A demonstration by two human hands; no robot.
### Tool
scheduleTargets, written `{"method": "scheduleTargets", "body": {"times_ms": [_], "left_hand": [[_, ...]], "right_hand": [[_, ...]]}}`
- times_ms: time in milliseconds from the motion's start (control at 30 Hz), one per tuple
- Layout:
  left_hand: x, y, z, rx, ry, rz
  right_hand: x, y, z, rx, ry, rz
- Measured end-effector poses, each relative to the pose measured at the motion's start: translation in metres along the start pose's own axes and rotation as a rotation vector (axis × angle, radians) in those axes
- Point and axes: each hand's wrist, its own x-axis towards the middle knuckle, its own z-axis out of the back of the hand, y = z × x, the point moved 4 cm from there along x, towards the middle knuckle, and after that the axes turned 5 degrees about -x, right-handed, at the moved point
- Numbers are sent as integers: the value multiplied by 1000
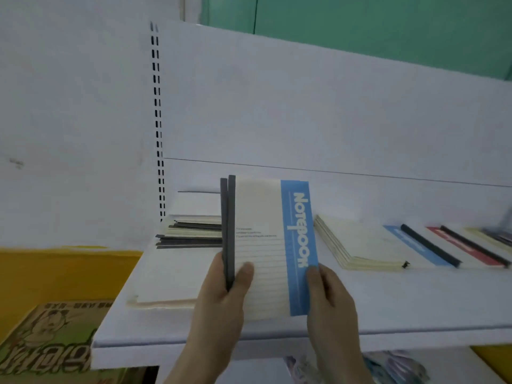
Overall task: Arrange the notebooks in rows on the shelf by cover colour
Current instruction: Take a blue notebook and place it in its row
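Blue-striped notebook (pixel 273 245) upright, spine left

Both hands, left (pixel 224 286) and right (pixel 327 289), hold blue-striped notebooks (pixel 266 245) (upright) above the white shelf (pixel 415 306).

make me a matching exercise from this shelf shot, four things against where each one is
Things:
1. cream notebook with a blue band reading NOTEBOOK
2. stack of cream notebooks with dark grey spines
3. flat cream notebook with a red band
4. left hand

Places:
A. far right on the white shelf
B. held upright in both hands
C. back left on the shelf
D. gripping the dark spines of the held notebooks

Pairs: 1-B, 2-C, 3-A, 4-D
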Motion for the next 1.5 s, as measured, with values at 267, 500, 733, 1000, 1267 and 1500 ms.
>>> {"method": "scheduleTargets", "body": {"times_ms": [267, 500, 733, 1000, 1267, 1500], "left_hand": [[-28, 31, -96, 62, 177, 43], [-57, 41, -199, 221, 353, 124], [-72, 71, -308, 262, 319, 95], [-68, 94, -386, 369, 208, 11], [-16, 103, -406, 1010, 408, -277], [51, 136, -412, 1485, 524, -341]], "right_hand": [[2, -29, 92, -82, -46, 1], [18, -70, 195, -232, -109, -28], [46, -111, 312, -544, 109, 215], [112, -146, 382, -1015, 54, 489], [193, -179, 372, -1016, -14, 658], [268, -199, 336, -998, 98, 685]]}}
